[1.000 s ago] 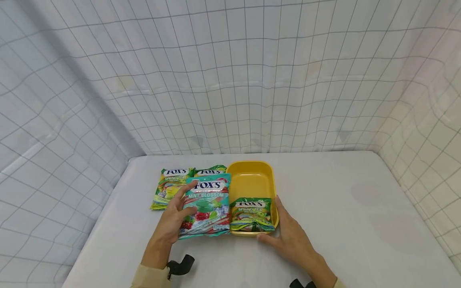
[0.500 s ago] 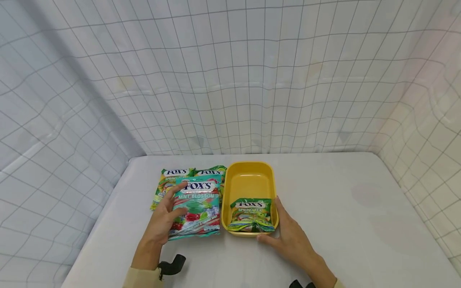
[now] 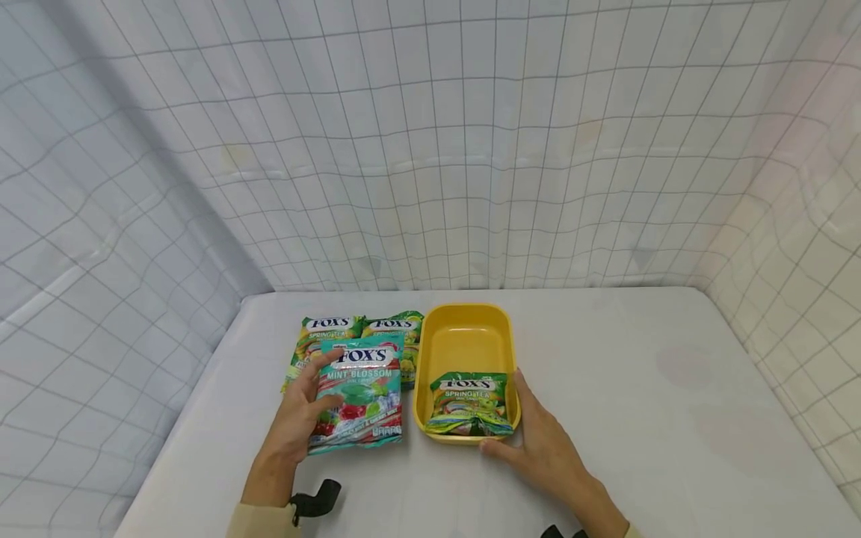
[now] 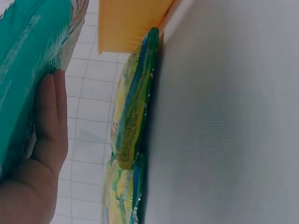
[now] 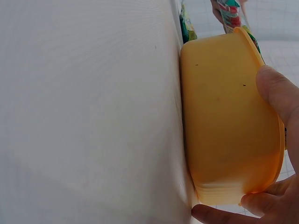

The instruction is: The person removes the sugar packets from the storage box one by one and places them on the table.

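My left hand (image 3: 294, 422) holds a teal Fox's Mint Blossom candy bag (image 3: 368, 388) by its left side, thumb and a finger on its front. In the left wrist view the bag (image 4: 23, 70) is raised off the table. Behind and below it, partly covered, lie two green-yellow Fox's Spring Tea candy bags (image 3: 328, 326) side by side. My right hand (image 3: 546, 442) grips the near right corner of a yellow plastic tub (image 3: 464, 347), its thumb at the near rim and its fingers along the right side. A third Spring Tea bag (image 3: 467, 403) leans at the near end inside the tub.
A white-covered table (image 3: 639, 403) bears everything. White grid-patterned cloth walls (image 3: 471, 187) enclose it at the back and both sides. A black strap mount (image 3: 316, 499) sits on the left wrist. The right-hand Spring Tea bag (image 3: 410, 364) lies close beside the tub.
My left hand has drawn the Mint Blossom bag leftward and slightly nearer, away from the tub's left edge, uncovering more of the Spring Tea bag behind. My right hand stays on the tub.
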`<state>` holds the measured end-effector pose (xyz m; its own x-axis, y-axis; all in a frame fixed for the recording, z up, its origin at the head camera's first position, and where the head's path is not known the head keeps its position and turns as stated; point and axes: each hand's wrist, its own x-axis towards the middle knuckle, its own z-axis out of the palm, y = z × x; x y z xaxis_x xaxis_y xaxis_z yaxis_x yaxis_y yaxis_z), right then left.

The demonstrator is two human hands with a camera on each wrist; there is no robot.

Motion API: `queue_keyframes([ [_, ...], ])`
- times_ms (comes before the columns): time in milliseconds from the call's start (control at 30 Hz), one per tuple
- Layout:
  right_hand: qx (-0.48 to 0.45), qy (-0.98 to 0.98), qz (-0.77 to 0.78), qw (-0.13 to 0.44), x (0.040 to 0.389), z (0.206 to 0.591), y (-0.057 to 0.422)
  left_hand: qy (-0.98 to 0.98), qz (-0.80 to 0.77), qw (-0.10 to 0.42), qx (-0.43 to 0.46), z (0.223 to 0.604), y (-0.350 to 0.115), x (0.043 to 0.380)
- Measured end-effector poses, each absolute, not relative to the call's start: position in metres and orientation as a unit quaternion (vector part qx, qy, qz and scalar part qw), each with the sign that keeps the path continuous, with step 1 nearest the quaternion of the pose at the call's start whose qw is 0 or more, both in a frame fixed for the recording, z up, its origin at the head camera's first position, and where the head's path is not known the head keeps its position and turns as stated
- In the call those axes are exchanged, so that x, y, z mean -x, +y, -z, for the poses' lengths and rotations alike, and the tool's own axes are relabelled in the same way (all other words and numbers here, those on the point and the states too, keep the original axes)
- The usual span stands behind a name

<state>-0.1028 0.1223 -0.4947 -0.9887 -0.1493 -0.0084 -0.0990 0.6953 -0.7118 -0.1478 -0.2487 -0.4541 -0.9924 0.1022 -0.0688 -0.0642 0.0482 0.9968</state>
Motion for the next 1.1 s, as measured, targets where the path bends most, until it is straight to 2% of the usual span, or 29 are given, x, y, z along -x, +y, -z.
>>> queue_keyframes([
  [400,0.072,0.920,0.385,0.027,0.102,0.494,0.123,0.723,-0.683,0.095,0.031,0.473,-0.245,0.140],
  [667,0.073,0.920,0.385,0.022,0.102,0.496,0.122,0.697,-0.707,0.116,0.027,0.485,-0.241,0.136],
  [1100,0.073,0.919,0.387,0.020,0.102,0.495,0.123,0.704,-0.698,0.125,0.037,0.492,-0.236,0.138],
])
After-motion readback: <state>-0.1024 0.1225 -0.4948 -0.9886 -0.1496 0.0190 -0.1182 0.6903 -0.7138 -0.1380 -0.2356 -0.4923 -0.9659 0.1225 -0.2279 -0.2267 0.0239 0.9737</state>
